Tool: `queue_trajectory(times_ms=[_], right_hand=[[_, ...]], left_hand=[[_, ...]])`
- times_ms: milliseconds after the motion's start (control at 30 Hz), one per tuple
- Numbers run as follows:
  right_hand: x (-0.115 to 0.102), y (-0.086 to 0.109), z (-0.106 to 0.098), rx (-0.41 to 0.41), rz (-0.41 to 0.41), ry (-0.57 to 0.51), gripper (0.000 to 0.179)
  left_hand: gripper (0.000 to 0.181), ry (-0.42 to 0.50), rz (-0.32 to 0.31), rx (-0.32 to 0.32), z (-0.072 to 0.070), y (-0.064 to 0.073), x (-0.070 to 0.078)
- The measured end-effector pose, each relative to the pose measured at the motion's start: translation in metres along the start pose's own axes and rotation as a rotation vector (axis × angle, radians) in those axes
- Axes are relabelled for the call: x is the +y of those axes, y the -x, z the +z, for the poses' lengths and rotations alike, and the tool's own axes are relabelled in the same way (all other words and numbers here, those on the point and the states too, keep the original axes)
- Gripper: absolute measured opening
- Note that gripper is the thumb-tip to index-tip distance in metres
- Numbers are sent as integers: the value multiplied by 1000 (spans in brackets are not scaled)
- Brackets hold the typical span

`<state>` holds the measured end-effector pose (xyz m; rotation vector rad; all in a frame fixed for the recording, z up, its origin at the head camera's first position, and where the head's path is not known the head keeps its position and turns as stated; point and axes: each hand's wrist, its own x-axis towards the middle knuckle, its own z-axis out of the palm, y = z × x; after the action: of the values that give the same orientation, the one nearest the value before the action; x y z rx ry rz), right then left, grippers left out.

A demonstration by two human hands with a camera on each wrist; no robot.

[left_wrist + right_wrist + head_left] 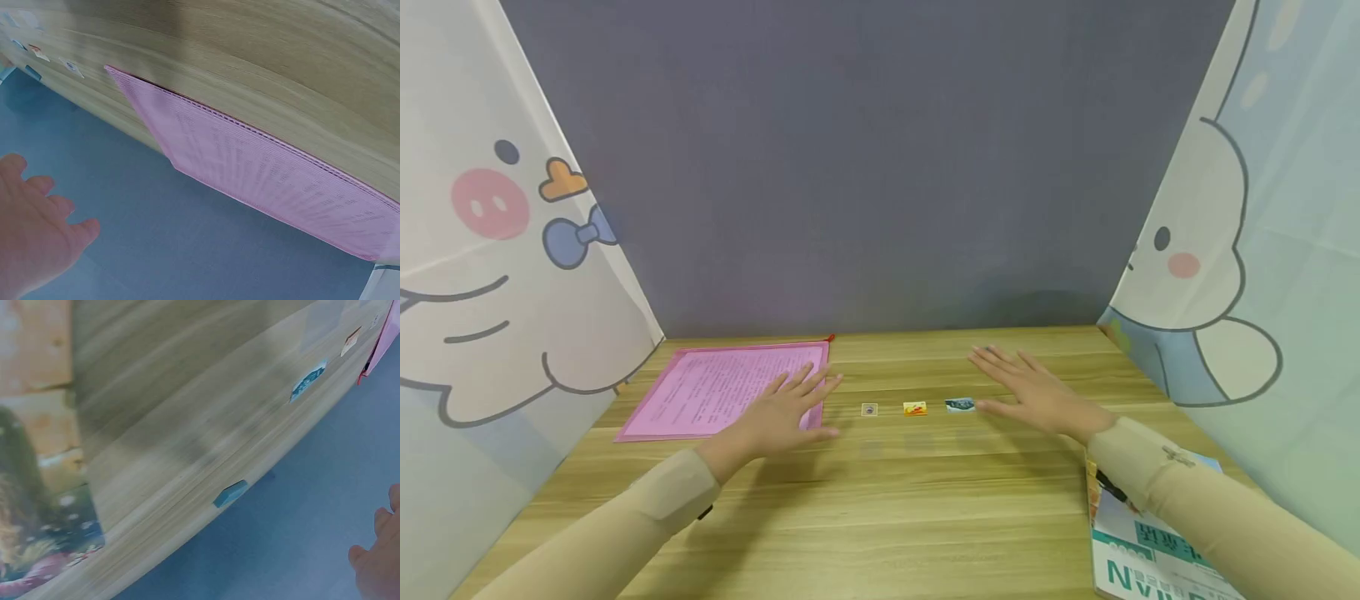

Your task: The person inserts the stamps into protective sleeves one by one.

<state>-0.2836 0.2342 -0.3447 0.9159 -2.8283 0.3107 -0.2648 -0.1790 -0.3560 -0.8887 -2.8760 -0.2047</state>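
Observation:
Three small stamp-like picture pieces lie in a row on the wooden table: a pale framed one (869, 409), a yellow and red one (915, 408) and a dark teal one (960, 405). My left hand (778, 421), fingers spread, hovers by the right side of a pink mesh folder (658, 417) with a printed sheet inside. To the right of the row, my right hand (1041, 396) is held palm down, its thumb tip overlapping the teal piece's edge in the head view. Both hands hold nothing. Faint pale squares (322, 322) lie in front of the pieces.
A magazine with a colourful cover (1138, 562) lies at the front right, partly under my right forearm. Near the table's back edge sits a small blue block (230, 494). A dark grey panel (880, 167) stands behind, with cartoon-printed curtains (550, 317) at the sides.

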Motion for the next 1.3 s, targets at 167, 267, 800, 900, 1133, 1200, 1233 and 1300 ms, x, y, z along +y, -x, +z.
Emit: queue_trajectory(times_ms=[167, 267, 800, 900, 1133, 1200, 1233, 1300], right_hand=[[-4, -7, 0, -24, 0, -16, 79], [-7, -12, 1, -30, 1, -44, 80], [-32, -50, 17, -42, 87, -365, 69], [-37, -58, 23, -47, 95, -409, 67], [-49, -76, 37, -53, 108, -538, 62], [-52, -81, 41, -43, 106, -565, 60], [-54, -84, 43, -40, 120, -580, 59], [-59, -89, 47, -46, 148, -609, 59]], left_hand=[[82, 6, 13, -18, 2, -3, 3], [84, 25, 18, -23, 3, -4, 4], [82, 438, -94, -7, 16, -18, 16], [76, 509, -131, 2, 20, -22, 20], [64, 662, -204, -2, 30, -29, 26], [62, 690, -237, -7, 33, -31, 29], [60, 710, -254, -5, 34, -32, 30], [58, 737, -291, -1, 37, -34, 33]])
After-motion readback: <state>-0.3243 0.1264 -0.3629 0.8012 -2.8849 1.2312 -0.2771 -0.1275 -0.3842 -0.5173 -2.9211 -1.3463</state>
